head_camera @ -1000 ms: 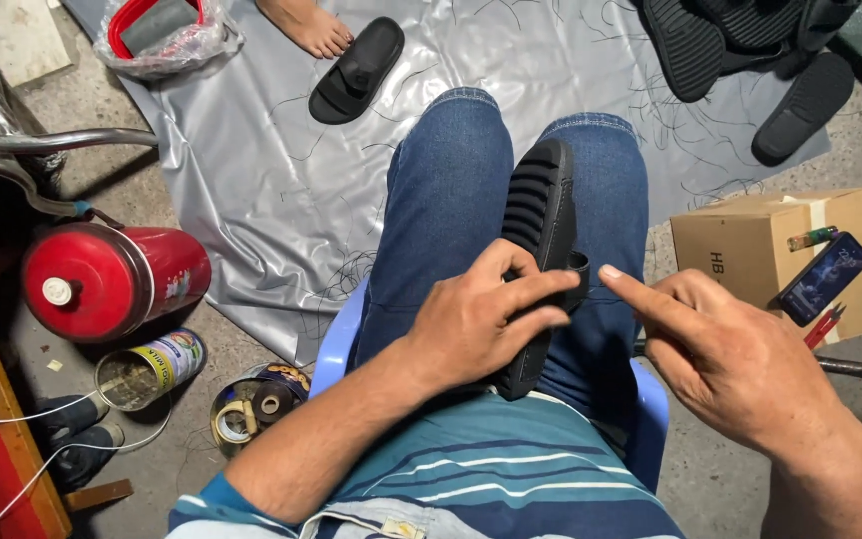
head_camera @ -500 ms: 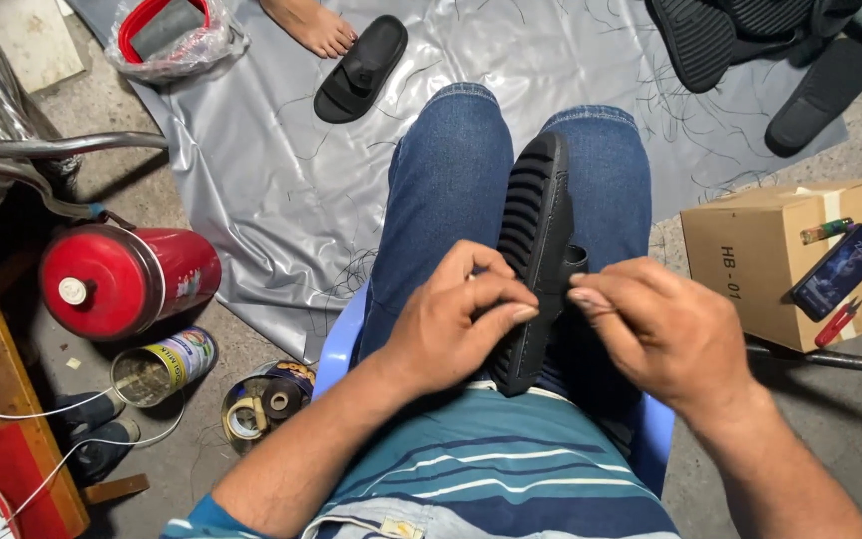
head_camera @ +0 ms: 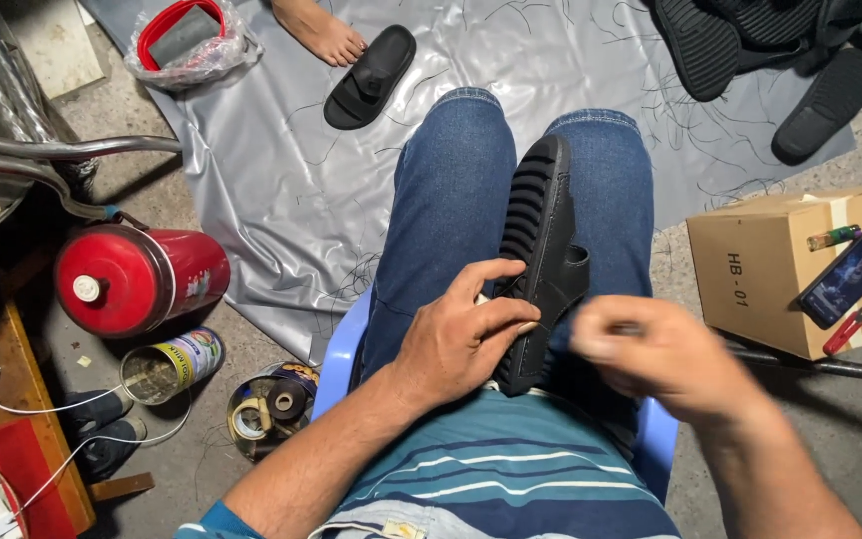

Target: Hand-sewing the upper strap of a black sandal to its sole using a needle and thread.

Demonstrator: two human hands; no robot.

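Where grey sheet (head_camera: 281, 200) covers concrete floor (head_camera: 202, 469), cluttered

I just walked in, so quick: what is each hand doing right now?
Left hand: closed on the black sandal lying on the lap.
Right hand: blurred beside the sandal; open or closed cannot be told.

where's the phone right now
In the head view, the phone lies on top of the cardboard box at the right, between a lighter and small red snips, beyond the right hand.
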